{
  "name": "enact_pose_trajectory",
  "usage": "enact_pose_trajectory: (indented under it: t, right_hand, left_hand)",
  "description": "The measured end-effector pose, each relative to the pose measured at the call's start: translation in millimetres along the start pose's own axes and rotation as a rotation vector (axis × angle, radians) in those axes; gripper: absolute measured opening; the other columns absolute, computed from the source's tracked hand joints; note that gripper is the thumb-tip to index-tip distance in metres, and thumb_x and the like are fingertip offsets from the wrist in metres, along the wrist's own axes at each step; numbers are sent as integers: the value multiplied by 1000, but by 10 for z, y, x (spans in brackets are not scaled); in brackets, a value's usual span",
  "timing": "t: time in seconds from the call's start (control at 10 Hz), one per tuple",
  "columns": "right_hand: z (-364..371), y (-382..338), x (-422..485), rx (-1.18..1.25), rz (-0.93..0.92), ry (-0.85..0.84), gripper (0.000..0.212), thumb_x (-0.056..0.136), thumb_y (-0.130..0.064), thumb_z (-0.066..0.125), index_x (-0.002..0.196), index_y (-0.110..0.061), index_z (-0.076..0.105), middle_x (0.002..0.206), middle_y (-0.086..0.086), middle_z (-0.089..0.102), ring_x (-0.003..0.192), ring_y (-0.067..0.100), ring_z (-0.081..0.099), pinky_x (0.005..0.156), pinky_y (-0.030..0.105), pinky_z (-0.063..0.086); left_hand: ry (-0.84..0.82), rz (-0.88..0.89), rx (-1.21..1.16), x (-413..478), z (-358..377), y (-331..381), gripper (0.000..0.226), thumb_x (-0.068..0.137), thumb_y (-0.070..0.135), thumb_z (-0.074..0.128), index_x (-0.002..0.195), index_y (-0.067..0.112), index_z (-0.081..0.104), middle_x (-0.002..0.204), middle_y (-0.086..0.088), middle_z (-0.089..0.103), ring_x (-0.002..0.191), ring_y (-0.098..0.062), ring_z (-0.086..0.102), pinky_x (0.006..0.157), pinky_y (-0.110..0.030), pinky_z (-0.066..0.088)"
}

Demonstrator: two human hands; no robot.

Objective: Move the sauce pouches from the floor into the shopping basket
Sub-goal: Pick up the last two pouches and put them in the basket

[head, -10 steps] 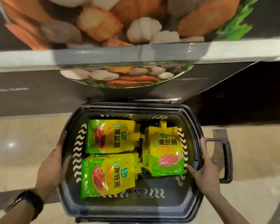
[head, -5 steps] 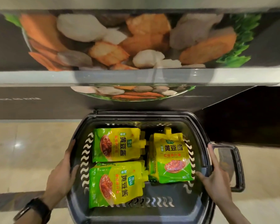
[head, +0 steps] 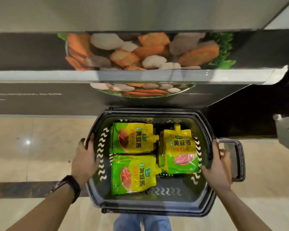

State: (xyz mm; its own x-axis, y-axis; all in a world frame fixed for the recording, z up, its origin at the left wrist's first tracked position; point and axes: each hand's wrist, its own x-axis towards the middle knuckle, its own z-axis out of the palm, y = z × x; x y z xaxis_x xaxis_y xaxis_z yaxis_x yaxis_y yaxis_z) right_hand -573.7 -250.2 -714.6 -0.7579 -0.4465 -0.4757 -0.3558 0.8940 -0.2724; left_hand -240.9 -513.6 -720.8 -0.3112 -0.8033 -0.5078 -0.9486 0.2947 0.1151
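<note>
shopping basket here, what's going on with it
A person grips the dark shopping basket by its side rims, left hand on the left rim and right hand on the right rim beside the side handle. Three green-and-yellow sauce pouches lie flat inside: the far left pouch, the near left pouch and the right pouch. No pouch shows on the tiled floor, so the loading looks done. Whether the basket is lifted or resting cannot be told.
</note>
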Motion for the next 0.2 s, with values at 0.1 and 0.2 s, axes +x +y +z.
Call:
enact_pose_trajectory:
  t: [0.1,0.2]
  right_hand:
    - [-132,-235,-175,-121,-75,51,103,76,-20,81,155,-31,16,152,15,26,140,37,31,113,51,31]
    - [-230,-512,-408,-212,-218,-4,101,76,-32,81,155,-31,17,156,15,27,142,32,30,112,47,35]
  left_hand:
    - [98,109,216,-97,-102,198,92,78,32,77,154,19,27,135,-24,42,122,-42,46,99,-54,47]
    - [121,199,235,-353,-187,498,84,80,44,77,149,20,37,143,-22,45,133,-39,43,109,-57,39]
